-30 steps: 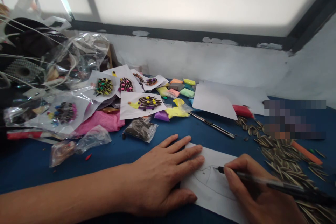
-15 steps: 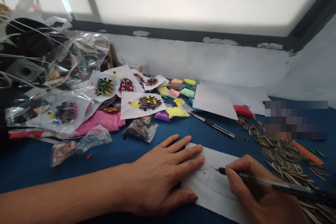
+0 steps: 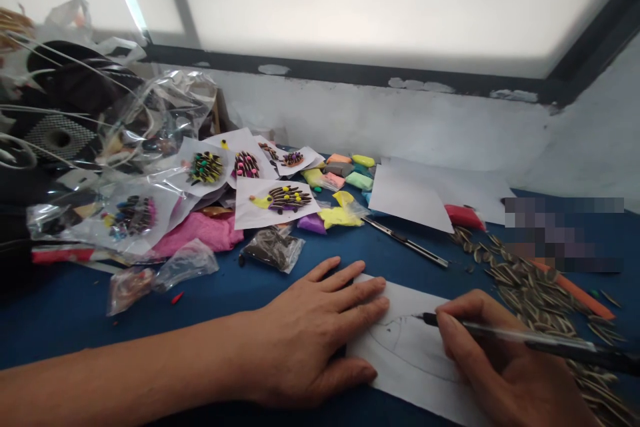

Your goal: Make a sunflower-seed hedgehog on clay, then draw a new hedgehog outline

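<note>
My left hand [image 3: 320, 333] lies flat with fingers spread, its fingertips on the left edge of a white sheet of paper [image 3: 395, 370]. A thin outline with a small dot like an eye is drawn on that sheet. In my right hand [image 3: 500, 360] is a black pen with a clear barrel [image 3: 540, 340], its tip touching the paper at the upper line of the drawing. Part of the paper's right side is hidden under my right hand. Striped sunflower seeds [image 3: 530, 290] lie in a loose heap just beyond this hand.
Behind my hands lie a utility knife [image 3: 405, 242], a bag of dark clay [image 3: 274, 248], coloured clay packets [image 3: 340, 217] and blank sheets [image 3: 410, 193]. Finished hedgehog pictures [image 3: 287, 199] overlap at the left, near plastic bags [image 3: 165, 107]. An orange stick [image 3: 575, 290] crosses the seeds.
My right hand has moved the pen tip slightly right along the upper line, leaving short marks there. My left hand stays on the paper. The view has shifted a little.
</note>
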Motion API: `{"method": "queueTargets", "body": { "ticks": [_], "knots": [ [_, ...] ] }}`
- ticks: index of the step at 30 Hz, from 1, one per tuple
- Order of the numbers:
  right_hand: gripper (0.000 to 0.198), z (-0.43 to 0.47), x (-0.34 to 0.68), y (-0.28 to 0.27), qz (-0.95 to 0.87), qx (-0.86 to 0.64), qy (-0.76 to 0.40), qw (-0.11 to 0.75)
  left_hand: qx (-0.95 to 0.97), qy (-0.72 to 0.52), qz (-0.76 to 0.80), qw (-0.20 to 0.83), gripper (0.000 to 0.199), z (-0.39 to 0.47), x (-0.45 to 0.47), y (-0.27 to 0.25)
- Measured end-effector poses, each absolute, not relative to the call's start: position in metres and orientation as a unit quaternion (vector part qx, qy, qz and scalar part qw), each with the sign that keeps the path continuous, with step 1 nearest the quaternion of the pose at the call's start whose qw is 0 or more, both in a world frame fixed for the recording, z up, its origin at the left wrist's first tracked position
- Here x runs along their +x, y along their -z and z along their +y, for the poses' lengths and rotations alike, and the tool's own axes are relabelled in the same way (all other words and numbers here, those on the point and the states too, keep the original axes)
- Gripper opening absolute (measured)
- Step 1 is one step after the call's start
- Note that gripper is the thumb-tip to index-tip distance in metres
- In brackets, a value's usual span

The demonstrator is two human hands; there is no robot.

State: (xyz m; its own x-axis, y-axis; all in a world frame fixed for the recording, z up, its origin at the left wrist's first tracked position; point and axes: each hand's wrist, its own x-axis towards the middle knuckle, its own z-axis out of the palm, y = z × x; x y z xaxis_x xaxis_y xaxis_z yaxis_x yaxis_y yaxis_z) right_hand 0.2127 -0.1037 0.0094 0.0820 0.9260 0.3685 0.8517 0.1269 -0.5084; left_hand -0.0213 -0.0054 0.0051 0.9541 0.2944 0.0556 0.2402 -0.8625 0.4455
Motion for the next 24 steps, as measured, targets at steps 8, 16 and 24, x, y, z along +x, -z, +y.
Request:
{"method": "queueTargets", "body": {
  "ticks": [8,16,24],
  "knots": [
    [0.02,-0.108,0.208,-0.007,-0.659,-0.67,-0.059,0.338,0.963,-0.084,0.159,0.203,0.061,-0.008,-0.022,-0.008],
    [0.025,-0.11,0.199,-0.002,-0.633,-0.682,-0.049,0.365,0.957,-0.084,0.125,0.247,0.063,-0.017,-0.008,-0.01],
    [0.024,-0.107,0.211,-0.002,-0.688,-0.65,-0.045,0.319,0.959,-0.083,0.116,0.244,0.065,-0.016,-0.007,-0.009]
  ]
}}
